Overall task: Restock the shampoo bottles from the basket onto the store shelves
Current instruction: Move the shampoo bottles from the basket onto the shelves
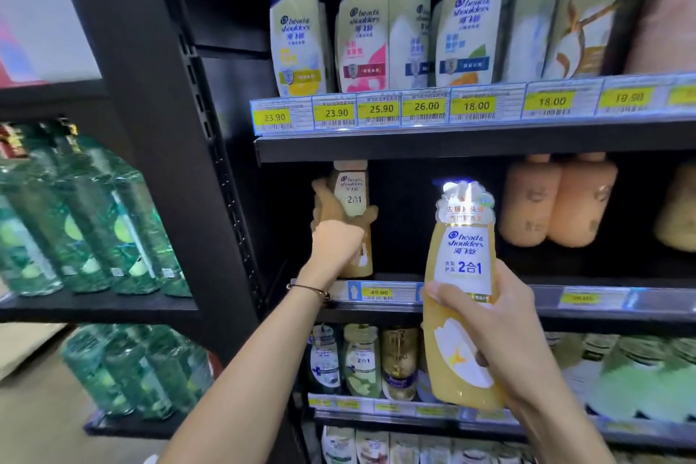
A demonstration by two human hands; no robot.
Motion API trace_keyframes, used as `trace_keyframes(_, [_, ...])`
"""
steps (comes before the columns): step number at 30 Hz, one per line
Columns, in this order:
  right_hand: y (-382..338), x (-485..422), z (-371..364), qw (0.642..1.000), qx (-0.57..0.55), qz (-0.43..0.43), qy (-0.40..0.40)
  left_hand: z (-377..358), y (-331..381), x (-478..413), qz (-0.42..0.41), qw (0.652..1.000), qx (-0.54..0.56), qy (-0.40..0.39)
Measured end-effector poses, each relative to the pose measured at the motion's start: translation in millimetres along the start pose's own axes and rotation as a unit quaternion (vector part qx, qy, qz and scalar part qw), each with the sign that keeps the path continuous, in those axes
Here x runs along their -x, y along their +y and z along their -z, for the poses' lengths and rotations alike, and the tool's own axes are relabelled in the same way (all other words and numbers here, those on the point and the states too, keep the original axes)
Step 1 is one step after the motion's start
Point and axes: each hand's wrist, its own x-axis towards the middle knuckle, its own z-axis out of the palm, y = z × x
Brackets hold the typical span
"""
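My left hand (333, 234) grips a yellow shampoo bottle (352, 196) standing at the far left of the middle shelf (395, 298), in shadow under the shelf above. My right hand (501, 343) holds a second yellow shampoo bottle (461, 298) upright in front of the shelves, its label facing me and its pump top level with the middle shelf's dark opening. The basket is out of view.
Orange bottles (557, 200) stand at the right of the middle shelf. White shampoo bottles (361, 26) fill the top shelf above yellow price tags (380, 109). More bottles (361, 362) line the lower shelves. Green bottles (94, 215) fill the rack on the left.
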Motion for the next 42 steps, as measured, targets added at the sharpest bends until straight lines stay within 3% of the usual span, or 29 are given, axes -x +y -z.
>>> trace_keyframes(5, [1, 4, -4, 1.0, 0.001, 0.007, 0.009, 10, -13, 14, -0.034, 0.997, 0.066, -0.019])
trace_keyframes(14, [1, 11, -24, 0.999, -0.03, 0.0, 0.015, 37, -18, 35, -0.042, 0.998, 0.038, -0.028])
trace_keyframes(24, [10, 11, -28, 1.0, -0.005, 0.0, 0.018, 44, -27, 47, -0.014, 0.984, -0.137, -0.11])
trace_keyframes(28, [13, 8, -28, 1.0, -0.006, 0.005, 0.019, 50, -26, 55, -0.026, 0.971, -0.221, -0.085])
trace_keyframes(35, [16, 4, -32, 1.0, -0.021, 0.003, 0.005, 31, -14, 28, 0.029, 0.953, -0.288, -0.089])
trace_keyframes(42, [19, 2, -35, 1.0, -0.027, -0.004, 0.002, 11, -3, -3, 0.118, 0.971, -0.19, -0.089])
